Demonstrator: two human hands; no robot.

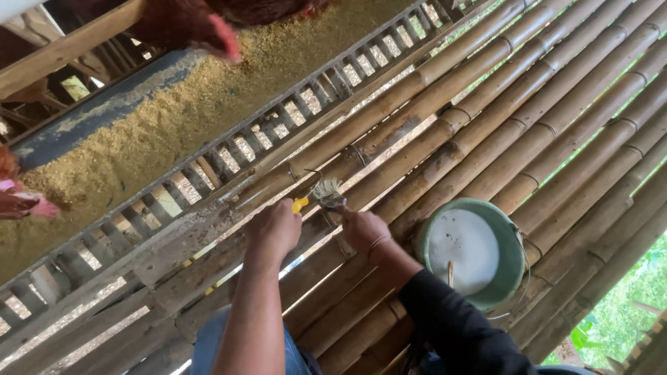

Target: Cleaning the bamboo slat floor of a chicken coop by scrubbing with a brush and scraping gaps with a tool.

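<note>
My left hand [274,229] is closed around a small tool with a yellow handle [299,204], and its bare forearm runs in from the bottom. Just to its right, my right hand [365,229], in a black sleeve with a thin band at the wrist, grips a brush. The brush's pale, frayed bristles [326,189] rest against a bamboo pole [389,132]. The two hands are close together over the bamboo slats. Right of my right hand stands a green bucket [513,243] of white liquid with a thin stick in it.
A slatted rail [278,132] runs diagonally beside a trough of yellow-brown feed [160,125]. Reddish-brown hens [201,28] peck at the top, and another hen [21,201] is at the left edge. Greenery shows through gaps between the bamboo poles at the lower right.
</note>
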